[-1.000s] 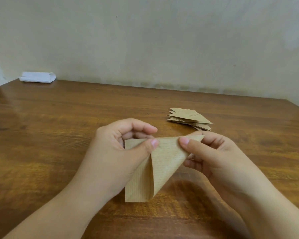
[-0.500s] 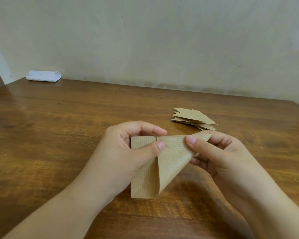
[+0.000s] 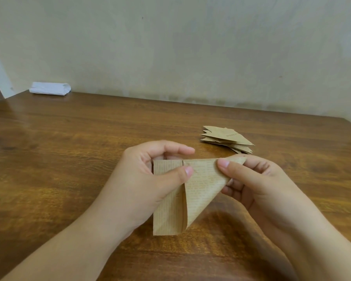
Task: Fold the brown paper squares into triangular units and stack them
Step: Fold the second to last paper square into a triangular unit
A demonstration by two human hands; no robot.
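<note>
Fingers (image 3: 166, 148) of the left hand (image 3: 150, 179) curl behind one partly folded brown paper (image 3: 199, 185), the thumb pinching its front near the top edge. Right of that paper's centre crease, the right hand (image 3: 257, 187) pinches the upper right corner between thumb and fingers. Both hands hold the paper above the wooden surface (image 3: 69, 159). Beyond the paper, to its right, lies one stack of folded triangular units (image 3: 225, 138); their count is unclear. Far left of the paper sits one white folded bundle (image 3: 50, 88).

Both forearms are showing bare, no sleeves; the left hand (image 3: 150, 179) and right hand (image 3: 257, 189) are wearing short, unpainted nails.
</note>
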